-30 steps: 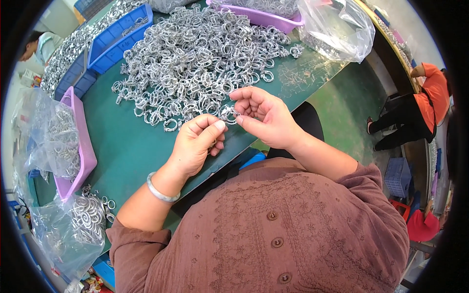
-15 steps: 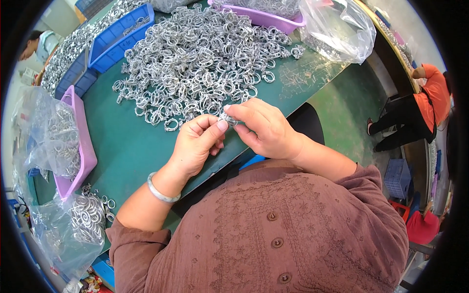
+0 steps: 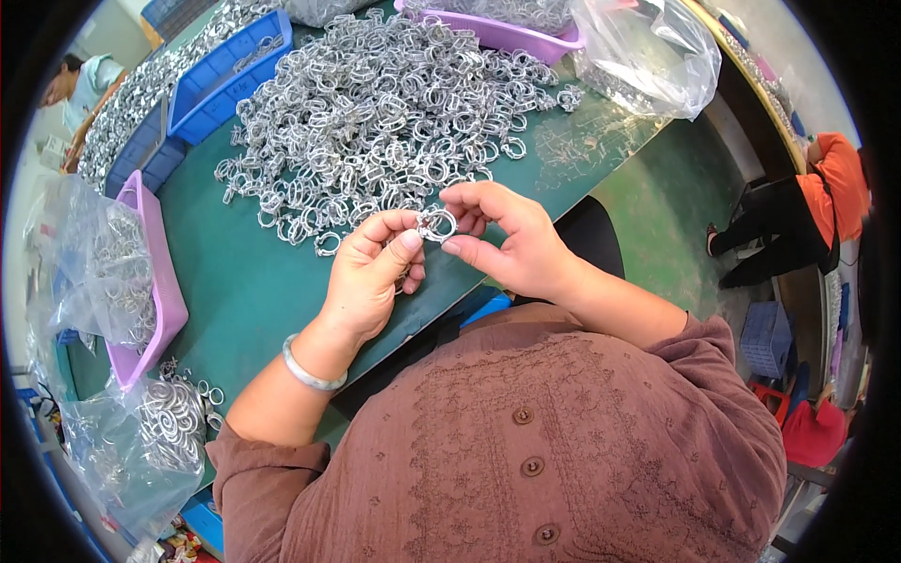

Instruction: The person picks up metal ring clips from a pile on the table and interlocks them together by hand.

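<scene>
My left hand point(image 3: 371, 267) pinches a silvery metal ring clamp point(image 3: 437, 224) between thumb and forefinger, near the table's front edge. The clamp's round opening faces up toward me. Close on its right, my right hand point(image 3: 511, 239) has thumb and forefinger spread around the clamp; whether a fingertip touches it I cannot tell. More grey metal shows under the curled fingers of my left hand, partly hidden. Just beyond both hands spreads a large heap of similar ring clamps point(image 3: 375, 122) on the green table point(image 3: 221, 263).
Blue bins point(image 3: 211, 98) stand at the far left. A purple tray point(image 3: 164, 272) with bagged rings lies left, above a bag of flat rings point(image 3: 174, 422). Another purple tray point(image 3: 526, 39) and a clear plastic bag point(image 3: 648, 61) sit at the back. Other people work on both sides.
My right fingers have spread from their pinch at the clamp. The clamp has turned, so its round opening now shows, and it stays in my left hand.
</scene>
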Tool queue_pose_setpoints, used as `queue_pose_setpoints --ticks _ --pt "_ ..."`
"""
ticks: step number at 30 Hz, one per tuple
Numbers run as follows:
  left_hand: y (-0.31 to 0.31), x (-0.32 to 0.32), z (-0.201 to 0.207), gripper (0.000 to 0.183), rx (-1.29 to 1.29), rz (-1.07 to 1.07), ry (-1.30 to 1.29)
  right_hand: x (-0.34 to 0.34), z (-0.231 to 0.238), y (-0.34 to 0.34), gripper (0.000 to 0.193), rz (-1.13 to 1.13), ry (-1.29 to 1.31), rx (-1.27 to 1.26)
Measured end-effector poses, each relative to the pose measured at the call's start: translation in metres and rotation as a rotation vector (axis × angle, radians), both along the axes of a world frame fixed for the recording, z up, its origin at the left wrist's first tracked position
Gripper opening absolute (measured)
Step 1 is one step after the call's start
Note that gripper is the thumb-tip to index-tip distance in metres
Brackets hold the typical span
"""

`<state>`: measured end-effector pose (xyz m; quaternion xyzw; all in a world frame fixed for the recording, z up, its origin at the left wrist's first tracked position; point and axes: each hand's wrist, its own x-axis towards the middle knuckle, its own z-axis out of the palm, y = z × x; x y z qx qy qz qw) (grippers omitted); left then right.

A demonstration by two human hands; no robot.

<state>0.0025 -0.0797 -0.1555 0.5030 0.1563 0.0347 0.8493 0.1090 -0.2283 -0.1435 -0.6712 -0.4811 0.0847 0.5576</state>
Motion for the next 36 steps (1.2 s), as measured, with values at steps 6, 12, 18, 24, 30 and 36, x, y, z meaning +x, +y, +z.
queue_pose_setpoints --ticks 6,12,18,24,30,36 --pt "0.0006 0.0001 -0.0020 0.014 -0.029 -0.003 -0.041 0.0004 0.0009 0.0007 0.027 0.058 0.132 0.008" --pt "0.0000 0.0001 -0.0015 0.022 0.001 0.004 -0.029 0.0024 -0.0006 -0.0003 0.026 0.035 0.073 0.012" --pt "-0.0006 -0.0004 0.0017 0.023 -0.012 -0.016 -0.032 0.0021 -0.0002 -0.0006 0.024 0.028 0.001 0.024" --pt "0.0000 -0.0005 0.0017 0.022 -0.018 -0.031 -0.056 0.0009 0.0015 0.0010 0.023 0.005 -0.076 0.033" --pt "0.0009 -0.0001 0.0029 0.022 -0.039 -0.042 -0.046 0.0011 -0.0001 0.0014 0.023 -0.001 -0.115 0.038" --pt "-0.0002 -0.0002 0.0055 0.020 -0.114 -0.083 -0.031 0.0025 0.0023 0.0008 0.024 0.106 -0.149 0.037"
